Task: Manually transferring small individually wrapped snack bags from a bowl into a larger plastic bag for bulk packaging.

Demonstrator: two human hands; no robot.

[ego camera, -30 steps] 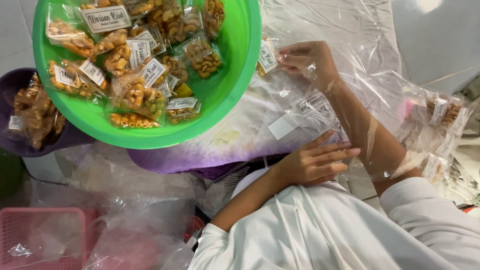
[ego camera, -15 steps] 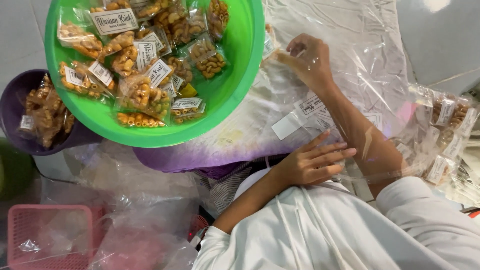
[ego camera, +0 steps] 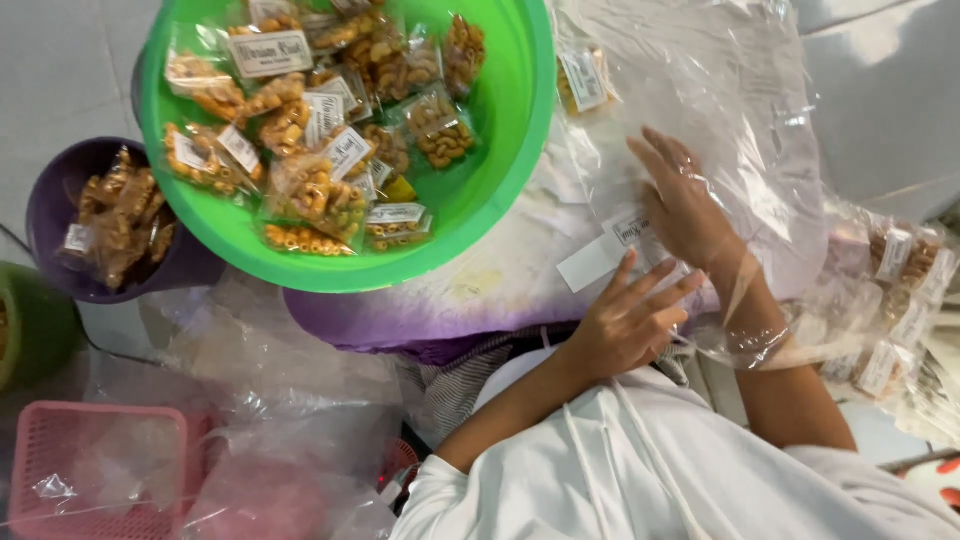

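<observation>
A purple bowl (ego camera: 100, 215) of snack packets is seen far left of the hands, and a green basin (ego camera: 500, 150) filled with more packets (ego camera: 300, 190) is set up and to the left of them. The left hand (ego camera: 630, 325) is laid flat, fingers spread, nothing grasped, touching a white label (ego camera: 590, 265). Just above and right of it, the right hand (ego camera: 685, 205) is slipped inside a clear plastic bag (ego camera: 740, 120), fingers open, unclenched. More packets (ego camera: 895, 290) are piled right of that wrist.
</observation>
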